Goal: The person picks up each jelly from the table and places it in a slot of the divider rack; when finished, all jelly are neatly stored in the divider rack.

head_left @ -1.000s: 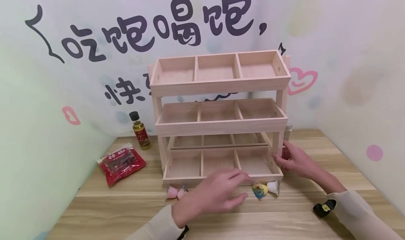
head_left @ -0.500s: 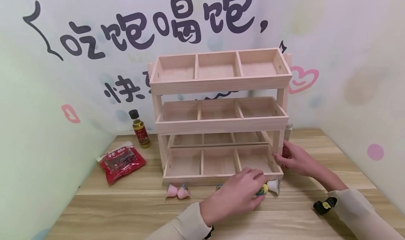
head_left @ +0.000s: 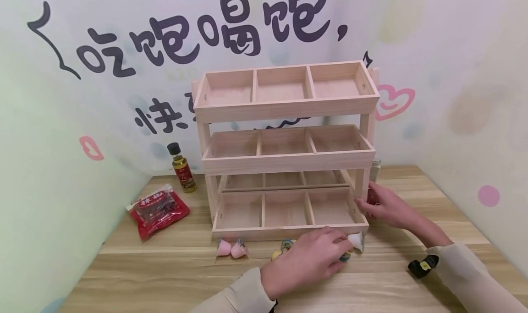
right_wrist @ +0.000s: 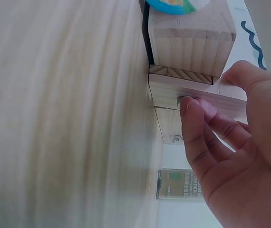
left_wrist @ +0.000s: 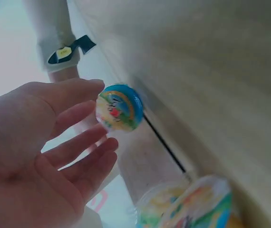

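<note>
A three-tier wooden rack (head_left: 284, 164), its tiers divided into compartments, stands on the table. My right hand (head_left: 387, 205) grips the rack's right leg low down; in the right wrist view the thumb and fingertips meet the wood by a screw. My left hand (head_left: 311, 258) is low before the rack's front edge, over small jelly cups. In the left wrist view its loosely bent fingers (left_wrist: 100, 152) are at a blue-lidded jelly cup (left_wrist: 121, 107), the thumb at the lid's edge. A white cup (head_left: 355, 242) lies just right. Two pink cups (head_left: 231, 249) lie left, with another lidded cup (head_left: 286, 245) beside the left wrist.
A red snack packet (head_left: 158, 210) and a small oil bottle (head_left: 181, 168) stand left of the rack. A box labelled POWDER (right_wrist: 178, 183) is behind the right leg. A red item (head_left: 372, 196) is partly hidden by the right hand. A wall with lettering backs the table.
My left hand has moved right along the rack's front edge to the right-hand cups, uncovering lidded cups behind it. The right hand keeps its grip on the leg.
</note>
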Tool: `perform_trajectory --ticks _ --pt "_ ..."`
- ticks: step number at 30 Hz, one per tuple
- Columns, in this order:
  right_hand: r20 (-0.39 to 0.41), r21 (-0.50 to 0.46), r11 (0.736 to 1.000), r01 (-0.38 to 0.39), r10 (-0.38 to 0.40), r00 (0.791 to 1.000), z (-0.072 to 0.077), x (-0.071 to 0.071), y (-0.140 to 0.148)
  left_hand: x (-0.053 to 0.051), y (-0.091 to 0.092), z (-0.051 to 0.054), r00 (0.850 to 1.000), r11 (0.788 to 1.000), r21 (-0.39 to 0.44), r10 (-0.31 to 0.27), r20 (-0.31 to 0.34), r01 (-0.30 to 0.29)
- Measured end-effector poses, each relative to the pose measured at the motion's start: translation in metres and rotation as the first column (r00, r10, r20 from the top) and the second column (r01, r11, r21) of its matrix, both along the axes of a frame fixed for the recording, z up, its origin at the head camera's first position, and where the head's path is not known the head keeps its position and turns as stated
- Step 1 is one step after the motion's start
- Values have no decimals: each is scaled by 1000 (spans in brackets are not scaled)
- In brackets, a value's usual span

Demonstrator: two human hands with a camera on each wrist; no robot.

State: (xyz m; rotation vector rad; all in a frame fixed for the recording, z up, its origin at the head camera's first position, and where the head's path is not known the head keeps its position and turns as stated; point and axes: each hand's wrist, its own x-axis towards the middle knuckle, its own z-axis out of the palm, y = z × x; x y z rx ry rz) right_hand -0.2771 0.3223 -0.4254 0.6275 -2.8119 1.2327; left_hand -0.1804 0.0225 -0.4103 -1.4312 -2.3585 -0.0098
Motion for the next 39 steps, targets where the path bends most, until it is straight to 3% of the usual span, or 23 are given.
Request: perform_trajectory --ticks 8,18,23,27,33,37,39 --pt "19 10 1000 6 -6 1000 0 -1 -1 3 -2 -1 990 998 54 -1 138 -7" --pt "17 -6 1000 -3 3 1000 1 1 -1 -1 -3 -2 984 995 97 -22 178 5" --pt "12 -20 1000 -10 10 1000 0 2 -1 -6 -1 -1 961 998 56 -3 276 -13" --pt "6 -9 1000 -14 15 1000 2 2 -1 -8 -1 0 948 998 64 -4 317 -18" --pt "17 -6 1000 -17 17 1000 2 1 -1 -9 -5 0 923 992 121 -74 377 30" --pt "26 -15 1000 -23 24 999 1 1 0 -8 -7 1 921 994 77 -96 378 72" --pt "33 -20 999 -27 28 999 0 2 2 -8 -6 3 907 996 45 -88 413 76"
